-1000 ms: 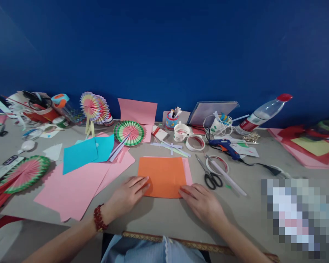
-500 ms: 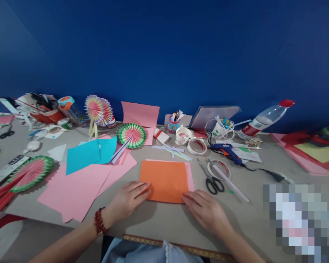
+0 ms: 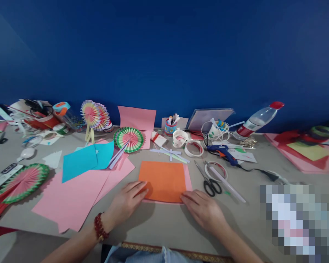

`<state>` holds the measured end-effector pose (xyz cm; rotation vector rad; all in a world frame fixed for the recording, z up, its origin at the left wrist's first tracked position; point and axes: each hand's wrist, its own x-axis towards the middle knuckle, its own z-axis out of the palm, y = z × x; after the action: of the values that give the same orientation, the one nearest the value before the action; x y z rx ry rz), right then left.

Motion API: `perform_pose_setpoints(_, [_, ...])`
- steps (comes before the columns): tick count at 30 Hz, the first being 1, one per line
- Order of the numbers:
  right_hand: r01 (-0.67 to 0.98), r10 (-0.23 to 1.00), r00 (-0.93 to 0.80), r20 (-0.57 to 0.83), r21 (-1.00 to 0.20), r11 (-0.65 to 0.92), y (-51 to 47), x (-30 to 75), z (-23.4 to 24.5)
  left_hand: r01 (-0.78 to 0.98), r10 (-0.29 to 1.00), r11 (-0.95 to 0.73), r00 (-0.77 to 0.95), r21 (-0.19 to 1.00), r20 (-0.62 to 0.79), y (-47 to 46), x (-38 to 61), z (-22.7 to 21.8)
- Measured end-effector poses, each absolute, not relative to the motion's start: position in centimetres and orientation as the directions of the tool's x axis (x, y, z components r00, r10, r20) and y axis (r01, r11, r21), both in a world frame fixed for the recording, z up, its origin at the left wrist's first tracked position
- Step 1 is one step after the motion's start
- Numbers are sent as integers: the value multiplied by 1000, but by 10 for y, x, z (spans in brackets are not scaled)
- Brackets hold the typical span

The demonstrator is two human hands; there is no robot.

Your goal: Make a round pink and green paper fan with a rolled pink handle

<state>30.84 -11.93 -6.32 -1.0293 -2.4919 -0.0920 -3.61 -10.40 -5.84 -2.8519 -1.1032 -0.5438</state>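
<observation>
An orange sheet of paper (image 3: pixel 162 179) lies in front of me on top of a pink sheet (image 3: pixel 188 176), which peeks out along the right side and the near edge. At its near left corner, my left hand (image 3: pixel 131 199) grips the orange paper between closed fingers; a dark red bead bracelet (image 3: pixel 99 226) circles that wrist. My right hand (image 3: pixel 201 206) holds the near right corner in the same way. Both thumbs are partly hidden. Black-handled scissors (image 3: pixel 209 182) rest just beyond my right hand, beside a tape roll (image 3: pixel 216 171).
Pink sheets (image 3: pixel 71 197) and blue paper (image 3: pixel 82 162) spread to the left, near a green-edged paper fan (image 3: pixel 128 139). A blue glue gun (image 3: pixel 223 151) with its cord lies right. Behind it leans a plastic bottle (image 3: pixel 259 119). A blue wall (image 3: pixel 164 54) closes the back.
A strip of the pink sheet now shows below the orange paper's near edge. My hands keep their grip at the corners. The view has turned slightly, shifting the background left and down.
</observation>
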Motion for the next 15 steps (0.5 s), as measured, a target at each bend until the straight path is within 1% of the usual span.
perform_pose_setpoints(4, [686, 662, -630, 405, -110, 720, -119, 307, -60, 651, 642, -755, 706, 83, 299, -108, -36, -62])
perform_pose_setpoints(10, [672, 671, -617, 412, -168, 721, -131, 304, -59, 653, 661, -746, 704, 129, 258, -124, -43, -63])
perform_pose_setpoints(15, [642, 678, -648, 348, -229, 732, -134, 301, -54, 657, 671, -739, 703, 148, 234, -126, -44, -60])
